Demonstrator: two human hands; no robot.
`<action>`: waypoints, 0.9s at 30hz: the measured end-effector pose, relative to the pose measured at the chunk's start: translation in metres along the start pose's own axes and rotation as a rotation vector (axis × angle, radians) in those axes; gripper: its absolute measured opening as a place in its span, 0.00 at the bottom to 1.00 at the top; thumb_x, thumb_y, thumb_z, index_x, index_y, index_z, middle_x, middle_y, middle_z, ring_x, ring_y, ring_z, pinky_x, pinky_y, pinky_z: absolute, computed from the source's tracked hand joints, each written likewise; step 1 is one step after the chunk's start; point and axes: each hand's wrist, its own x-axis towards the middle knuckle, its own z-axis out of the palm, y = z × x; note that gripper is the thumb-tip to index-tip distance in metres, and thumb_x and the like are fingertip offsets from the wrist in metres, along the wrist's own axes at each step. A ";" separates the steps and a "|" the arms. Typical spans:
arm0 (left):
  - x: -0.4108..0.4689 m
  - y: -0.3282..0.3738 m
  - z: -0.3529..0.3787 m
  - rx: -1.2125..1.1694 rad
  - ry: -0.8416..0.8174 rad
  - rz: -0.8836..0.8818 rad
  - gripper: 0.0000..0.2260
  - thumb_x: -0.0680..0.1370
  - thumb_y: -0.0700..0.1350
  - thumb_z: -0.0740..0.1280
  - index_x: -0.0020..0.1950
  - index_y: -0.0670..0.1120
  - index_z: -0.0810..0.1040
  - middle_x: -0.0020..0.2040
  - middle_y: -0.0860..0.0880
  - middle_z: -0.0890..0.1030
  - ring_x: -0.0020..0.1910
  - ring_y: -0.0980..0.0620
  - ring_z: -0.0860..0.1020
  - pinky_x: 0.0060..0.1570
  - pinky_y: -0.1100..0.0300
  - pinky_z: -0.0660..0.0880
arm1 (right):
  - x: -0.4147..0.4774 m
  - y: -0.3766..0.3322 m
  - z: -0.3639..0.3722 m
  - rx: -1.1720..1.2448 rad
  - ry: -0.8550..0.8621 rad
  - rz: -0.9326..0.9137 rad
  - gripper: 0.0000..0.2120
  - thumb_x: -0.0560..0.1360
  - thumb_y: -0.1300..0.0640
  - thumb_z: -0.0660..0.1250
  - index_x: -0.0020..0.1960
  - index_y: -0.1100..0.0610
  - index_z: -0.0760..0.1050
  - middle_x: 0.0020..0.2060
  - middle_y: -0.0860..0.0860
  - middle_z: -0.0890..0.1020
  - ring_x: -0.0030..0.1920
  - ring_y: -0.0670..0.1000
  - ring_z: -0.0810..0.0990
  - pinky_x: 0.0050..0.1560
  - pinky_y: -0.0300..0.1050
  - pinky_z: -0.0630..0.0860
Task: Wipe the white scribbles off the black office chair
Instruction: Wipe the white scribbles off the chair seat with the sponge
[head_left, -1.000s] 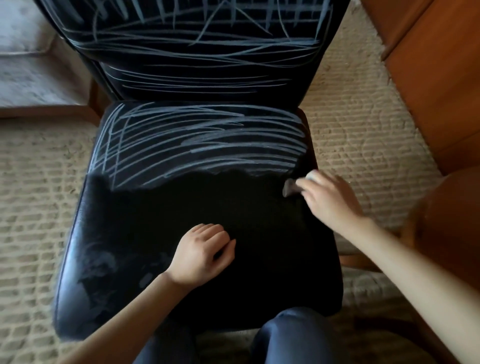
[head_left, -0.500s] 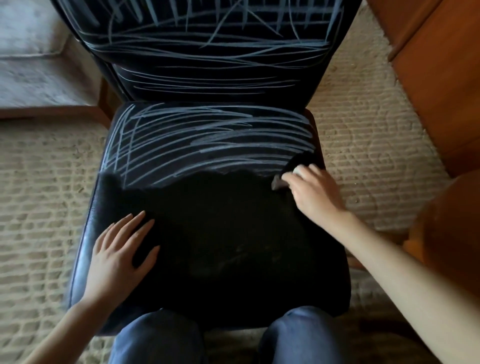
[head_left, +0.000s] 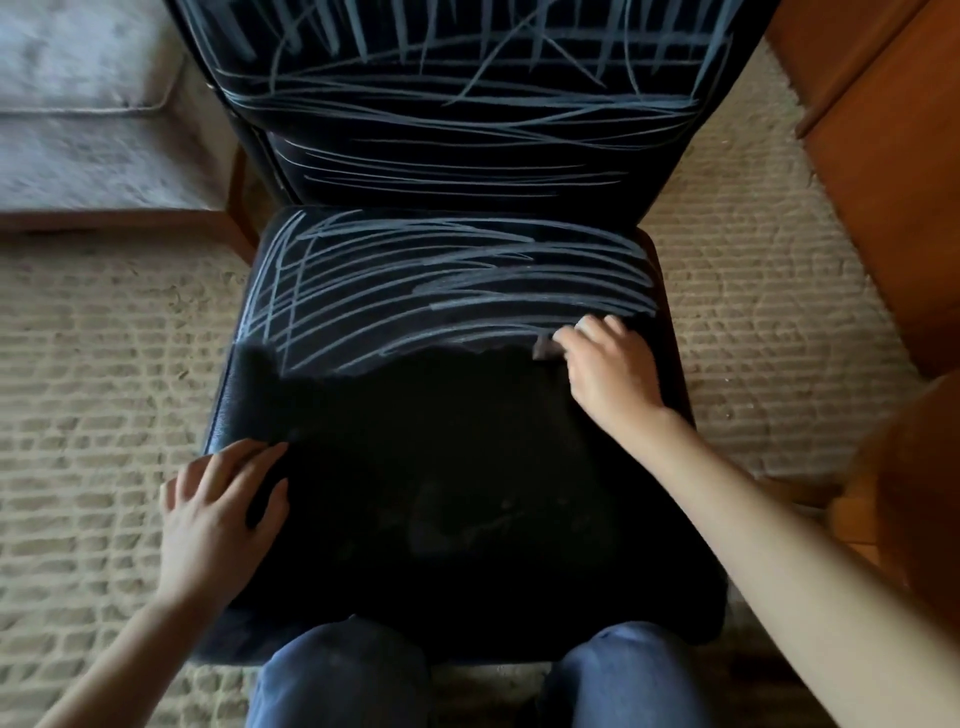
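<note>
A black office chair (head_left: 415, 519) fills the middle of the view. White scribbles (head_left: 441, 280) cover the back half of its seat and its backrest (head_left: 467, 104); the front half of the seat is plain black. My right hand (head_left: 608, 369) holds a small grey wipe (head_left: 548, 349) at the right side of the seat, pressed where the scribbles end. My left hand (head_left: 218, 514) rests flat with spread fingers on the seat's front left edge.
Beige textured carpet (head_left: 104, 364) lies on both sides of the chair. A grey cushioned seat with a wooden frame (head_left: 93, 156) stands at the back left. Wooden furniture (head_left: 883, 182) rises at the right. My knees in blue jeans (head_left: 343, 675) touch the seat's front.
My left hand moved from the seat's middle to its front left edge and flattened. My right hand with the wipe shifted slightly toward the back, along the edge of the scribbles.
</note>
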 end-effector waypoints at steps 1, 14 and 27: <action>-0.001 0.000 0.001 -0.003 0.002 -0.003 0.20 0.75 0.53 0.58 0.58 0.45 0.81 0.55 0.43 0.79 0.51 0.39 0.73 0.51 0.44 0.66 | 0.011 -0.001 -0.001 0.009 0.012 0.100 0.10 0.66 0.67 0.71 0.46 0.59 0.79 0.40 0.56 0.78 0.42 0.62 0.76 0.37 0.51 0.74; -0.003 0.001 0.004 -0.007 0.046 -0.007 0.18 0.76 0.52 0.59 0.57 0.45 0.82 0.54 0.45 0.79 0.51 0.42 0.73 0.51 0.46 0.66 | 0.037 -0.025 -0.004 -0.015 -0.075 0.113 0.11 0.73 0.66 0.65 0.53 0.57 0.78 0.48 0.56 0.80 0.49 0.62 0.76 0.47 0.54 0.74; -0.005 -0.001 0.006 -0.015 0.038 -0.017 0.17 0.76 0.51 0.59 0.58 0.47 0.81 0.55 0.46 0.79 0.51 0.42 0.73 0.52 0.46 0.67 | 0.053 -0.048 -0.005 -0.001 -0.146 -0.012 0.11 0.74 0.66 0.64 0.53 0.57 0.79 0.48 0.55 0.80 0.48 0.61 0.76 0.47 0.52 0.73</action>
